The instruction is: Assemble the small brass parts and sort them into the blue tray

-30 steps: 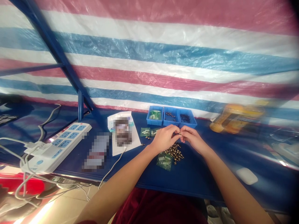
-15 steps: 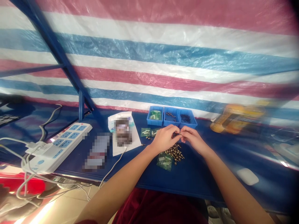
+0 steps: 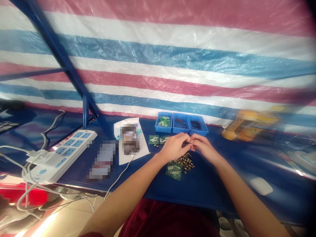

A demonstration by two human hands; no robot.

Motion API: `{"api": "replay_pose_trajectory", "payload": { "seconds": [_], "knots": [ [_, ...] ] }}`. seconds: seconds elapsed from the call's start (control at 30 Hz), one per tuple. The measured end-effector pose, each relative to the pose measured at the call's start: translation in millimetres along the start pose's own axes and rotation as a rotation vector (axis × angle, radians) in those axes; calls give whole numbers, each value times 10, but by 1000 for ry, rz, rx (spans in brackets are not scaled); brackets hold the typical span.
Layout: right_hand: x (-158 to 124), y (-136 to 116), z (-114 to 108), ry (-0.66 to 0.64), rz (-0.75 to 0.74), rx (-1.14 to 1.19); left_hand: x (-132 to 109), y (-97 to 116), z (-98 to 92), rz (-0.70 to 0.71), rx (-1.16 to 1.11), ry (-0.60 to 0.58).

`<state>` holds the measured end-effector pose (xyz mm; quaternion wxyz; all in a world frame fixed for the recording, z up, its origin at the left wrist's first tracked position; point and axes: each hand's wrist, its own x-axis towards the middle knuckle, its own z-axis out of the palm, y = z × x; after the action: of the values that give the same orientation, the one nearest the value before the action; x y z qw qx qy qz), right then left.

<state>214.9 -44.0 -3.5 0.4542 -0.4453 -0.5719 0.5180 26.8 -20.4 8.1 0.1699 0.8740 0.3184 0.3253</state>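
Observation:
My left hand (image 3: 175, 144) and my right hand (image 3: 201, 146) meet fingertip to fingertip above the blue table, both closed in a pinch. Whatever small piece sits between them is mostly hidden and too tiny to name. Just below the fingers lies a heap of small brass screw-like fittings (image 3: 187, 162). Against it rests a green packet (image 3: 173, 170) with pale pieces inside. Two more green packets, one of them this packet (image 3: 153, 140), lie left of my left hand, near a few loose fittings (image 3: 156, 145).
Behind my hands stand three blue bins: one with green packets (image 3: 164, 121), one with small brass pieces (image 3: 180, 122), one with dark bits (image 3: 196, 124). Leftward are a white pouch (image 3: 123, 154), a blurred-out flat object and a power strip (image 3: 70, 148). A white mouse-like object (image 3: 261, 186) and yellow bottle (image 3: 243, 125) lie right.

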Motion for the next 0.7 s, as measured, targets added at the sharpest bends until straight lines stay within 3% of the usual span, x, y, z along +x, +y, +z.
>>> {"api": "replay_pose_trajectory", "payload": {
  "seconds": [0.7],
  "knots": [
    [8, 33, -18, -8, -8, 21, 0, 5, -12, 11, -13, 2]
  ]
}}
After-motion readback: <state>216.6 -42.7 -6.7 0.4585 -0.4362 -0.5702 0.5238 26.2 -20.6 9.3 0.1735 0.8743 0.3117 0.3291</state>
